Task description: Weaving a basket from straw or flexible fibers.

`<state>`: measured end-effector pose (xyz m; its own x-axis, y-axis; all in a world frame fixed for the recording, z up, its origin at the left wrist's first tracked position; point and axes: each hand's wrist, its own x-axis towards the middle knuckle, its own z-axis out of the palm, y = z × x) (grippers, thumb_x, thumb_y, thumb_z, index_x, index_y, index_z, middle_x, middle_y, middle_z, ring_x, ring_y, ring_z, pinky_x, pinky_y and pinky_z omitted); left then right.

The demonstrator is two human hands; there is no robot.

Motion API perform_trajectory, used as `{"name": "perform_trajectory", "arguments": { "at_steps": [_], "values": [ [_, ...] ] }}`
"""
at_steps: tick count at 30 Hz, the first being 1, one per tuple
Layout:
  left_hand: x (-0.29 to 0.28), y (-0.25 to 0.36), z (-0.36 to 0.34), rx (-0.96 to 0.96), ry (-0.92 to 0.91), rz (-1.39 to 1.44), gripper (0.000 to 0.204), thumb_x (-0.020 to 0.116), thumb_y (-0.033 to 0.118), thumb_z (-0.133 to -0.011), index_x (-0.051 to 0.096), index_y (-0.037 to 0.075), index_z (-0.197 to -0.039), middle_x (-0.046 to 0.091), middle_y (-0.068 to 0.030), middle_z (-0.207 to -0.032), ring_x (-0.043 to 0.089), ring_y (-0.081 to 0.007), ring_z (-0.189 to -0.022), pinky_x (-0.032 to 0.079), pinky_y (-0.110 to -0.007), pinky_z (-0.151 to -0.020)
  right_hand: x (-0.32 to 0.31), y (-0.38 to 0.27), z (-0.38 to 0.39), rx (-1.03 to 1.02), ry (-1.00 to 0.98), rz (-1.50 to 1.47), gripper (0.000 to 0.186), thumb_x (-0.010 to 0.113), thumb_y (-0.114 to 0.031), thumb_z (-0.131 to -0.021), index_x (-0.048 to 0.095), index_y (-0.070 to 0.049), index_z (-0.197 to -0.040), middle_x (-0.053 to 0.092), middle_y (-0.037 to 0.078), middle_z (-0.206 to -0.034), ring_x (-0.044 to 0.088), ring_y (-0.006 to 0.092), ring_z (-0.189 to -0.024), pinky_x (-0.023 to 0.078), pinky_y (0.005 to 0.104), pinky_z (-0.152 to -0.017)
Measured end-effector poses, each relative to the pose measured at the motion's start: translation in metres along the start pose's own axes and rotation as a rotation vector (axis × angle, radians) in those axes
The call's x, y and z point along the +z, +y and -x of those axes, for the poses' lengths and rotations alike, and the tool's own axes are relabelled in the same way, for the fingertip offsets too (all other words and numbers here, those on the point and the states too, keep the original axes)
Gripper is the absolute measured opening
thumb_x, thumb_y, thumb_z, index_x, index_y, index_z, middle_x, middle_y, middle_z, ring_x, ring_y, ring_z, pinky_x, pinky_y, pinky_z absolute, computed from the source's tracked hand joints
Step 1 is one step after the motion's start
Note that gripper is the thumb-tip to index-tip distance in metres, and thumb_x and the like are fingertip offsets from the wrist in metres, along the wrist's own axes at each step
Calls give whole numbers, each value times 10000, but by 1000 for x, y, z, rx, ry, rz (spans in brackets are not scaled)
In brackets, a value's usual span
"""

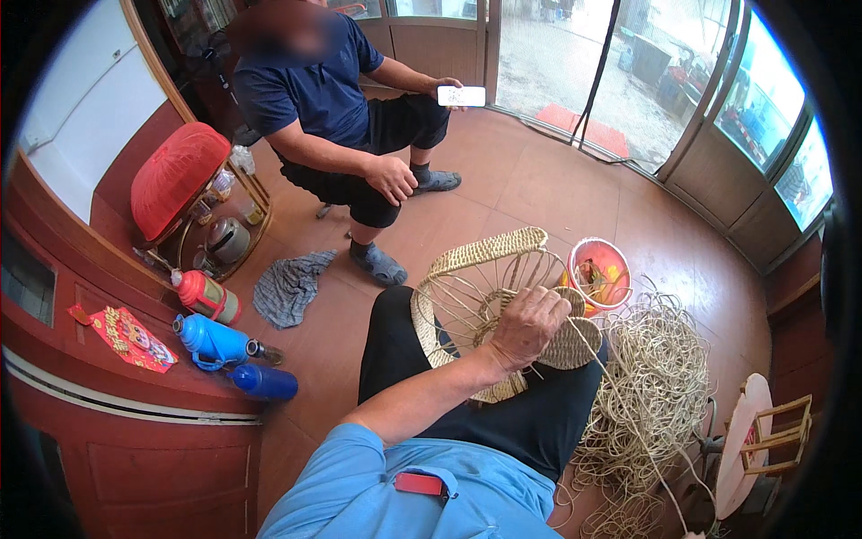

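Note:
A half-woven straw piece (489,247), perhaps a basket, rests across my lap, with a broad braided rim and thin open spokes. My left hand (530,328) reaches over it from the left, fingers pinched closed on it beside two rounded, tightly woven parts (572,345). Its fingertips and the exact spot they grip are partly hidden behind the hand. From near these fingers a long straw cord (628,413) runs taut down to the lower right edge. My right hand does not show clearly; the cord leaves the picture there.
A big heap of loose straw cord (651,377) lies right of my legs. Beyond it stands a red-and-white bucket (599,272). A seated person (328,117) holds a phone (461,96). Flasks (211,340), a grey cloth (292,287) and a low rack (242,242) are left; a round-topped stool (743,446) lies tipped at right.

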<state>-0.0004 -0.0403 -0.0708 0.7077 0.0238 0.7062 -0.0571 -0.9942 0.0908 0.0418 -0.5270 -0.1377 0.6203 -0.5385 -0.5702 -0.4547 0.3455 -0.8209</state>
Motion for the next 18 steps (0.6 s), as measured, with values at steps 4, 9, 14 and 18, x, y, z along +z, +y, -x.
{"name": "perform_trajectory", "arguments": {
  "at_steps": [4, 9, 14, 18],
  "values": [
    [10, 6, -6, -16, 34, 158, 122, 718, 115, -904, 648, 78, -997, 671, -74, -968, 693, -256, -977, 566, -401, -872, -122, -95, -110, 38, 332, 42, 496, 719, -273, -1017, 690, 44, -1398, 785, 188, -1238, 752, 351, -1113, 640, 512, -991],
    [3, 2, -4, -79, 125, 205, 105, 745, 81, -949, 692, 77, -1040, 666, -79, -1038, 654, -274, -983, 547, -406, -868, -189, -107, -209, -178, 398, 415, 575, 731, -229, -1030, 614, 67, -1508, 725, 207, -1392, 721, 339, -1236, 634, 508, -980],
    [-13, 2, -5, -207, 55, 267, 149, 818, 87, -887, 710, 88, -990, 632, -85, -1020, 630, -301, -990, 519, -441, -909, -35, -23, -150, -959, -467, 840, 297, 716, -73, -1055, 739, 34, -1331, 768, 123, -1271, 717, 241, -1193, 536, 357, -1086],
    [-14, -7, -13, -224, 91, 289, 141, 804, 73, -863, 726, 94, -979, 653, -111, -1053, 637, -361, -1050, 491, -512, -962, 114, -13, 102, -1264, -640, 937, 297, 763, -113, -1035, 774, -75, -1330, 752, 163, -1327, 682, 349, -1301, 504, 459, -1138]
  ]
}}
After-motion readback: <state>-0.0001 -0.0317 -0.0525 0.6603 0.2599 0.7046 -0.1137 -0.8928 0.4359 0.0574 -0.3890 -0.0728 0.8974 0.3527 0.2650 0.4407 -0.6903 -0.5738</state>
